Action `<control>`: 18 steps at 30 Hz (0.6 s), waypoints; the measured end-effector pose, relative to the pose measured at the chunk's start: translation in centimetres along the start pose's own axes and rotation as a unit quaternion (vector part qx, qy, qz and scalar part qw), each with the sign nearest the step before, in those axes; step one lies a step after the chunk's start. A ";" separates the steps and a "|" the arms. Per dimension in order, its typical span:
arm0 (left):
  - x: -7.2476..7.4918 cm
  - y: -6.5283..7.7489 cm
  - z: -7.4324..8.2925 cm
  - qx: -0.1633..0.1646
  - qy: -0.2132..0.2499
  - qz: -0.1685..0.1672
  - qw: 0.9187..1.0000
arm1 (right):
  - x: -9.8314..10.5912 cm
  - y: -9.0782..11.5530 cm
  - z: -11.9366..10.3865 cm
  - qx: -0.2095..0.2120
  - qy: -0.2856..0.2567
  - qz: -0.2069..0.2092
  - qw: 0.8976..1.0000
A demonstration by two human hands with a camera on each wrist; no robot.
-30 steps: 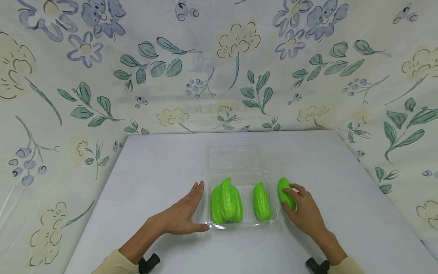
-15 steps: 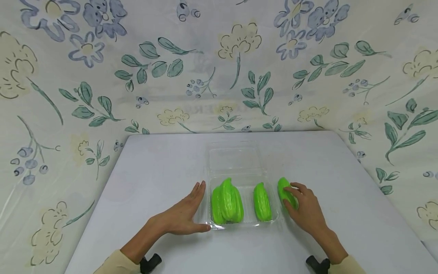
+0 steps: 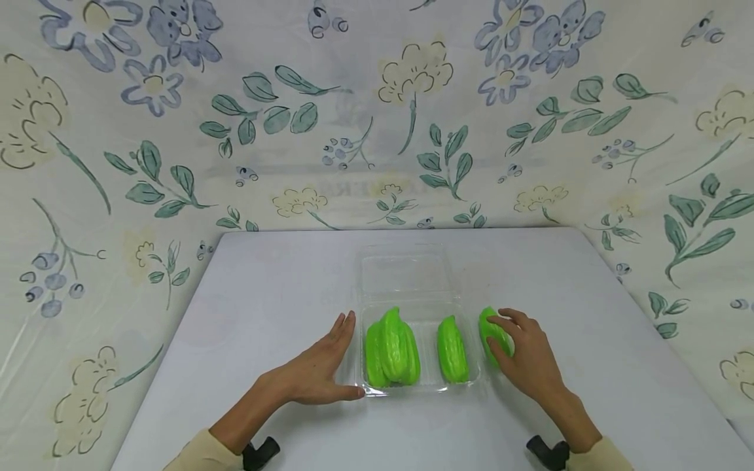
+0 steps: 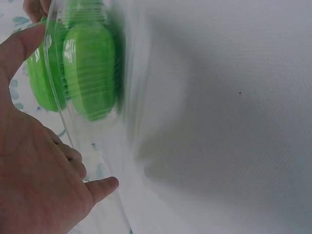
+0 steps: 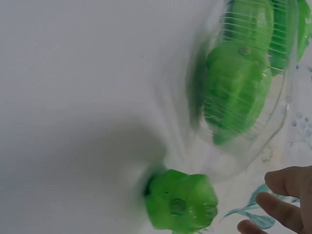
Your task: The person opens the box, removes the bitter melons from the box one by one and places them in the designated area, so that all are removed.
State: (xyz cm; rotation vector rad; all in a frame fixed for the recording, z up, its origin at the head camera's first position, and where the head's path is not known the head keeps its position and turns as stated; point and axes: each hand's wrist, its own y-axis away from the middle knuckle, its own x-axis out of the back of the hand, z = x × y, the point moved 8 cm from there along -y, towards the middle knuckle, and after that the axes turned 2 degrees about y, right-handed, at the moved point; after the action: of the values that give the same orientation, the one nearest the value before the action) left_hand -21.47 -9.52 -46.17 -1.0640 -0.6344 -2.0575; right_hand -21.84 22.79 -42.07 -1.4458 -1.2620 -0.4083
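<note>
A clear plastic clamshell box lies on the table, its lid folded back flat. Several green ridged vegetables are bunched at its left side, and a single green vegetable stands at its right. My left hand rests along the box's left edge, fingers straight, thumb at the front corner. To the right of the box lies another green ridged vegetable. My right hand hovers over it with bent, spread fingers; in the right wrist view a gap separates the fingers from this vegetable.
The white table reaches back to a floral-patterned cloth that hangs behind and at the sides. Black wrist mounts sit at the left sleeve and the right sleeve.
My right fingers have lifted and spread slightly off the vegetable beside the box. The left hand holds its place; the whole head view has shifted slightly.
</note>
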 end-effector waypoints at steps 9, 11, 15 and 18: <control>0.3 -0.4 0.3 -0.007 -0.005 0.008 1.000 | 0.5 -1.5 -2.6 0.015 -0.026 0.009 1.000; 0.3 -0.4 0.4 -0.005 -0.008 0.005 1.000 | 0.3 -1.8 -3.5 0.017 -0.035 0.004 0.999; 0.3 -0.5 0.5 -0.008 -0.011 0.003 1.000 | -0.2 -2.3 -5.0 0.029 -0.057 -0.002 0.998; 0.4 -0.5 0.6 -0.014 -0.018 0.003 1.000 | -0.9 -2.8 -6.1 0.043 -0.064 -0.012 0.997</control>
State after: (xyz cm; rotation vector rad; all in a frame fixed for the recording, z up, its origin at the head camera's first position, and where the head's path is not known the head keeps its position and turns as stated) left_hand -21.71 -8.93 -45.58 -1.1191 -0.6215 -2.0527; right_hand -22.21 16.61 -39.42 -1.4027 -1.3837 -0.2782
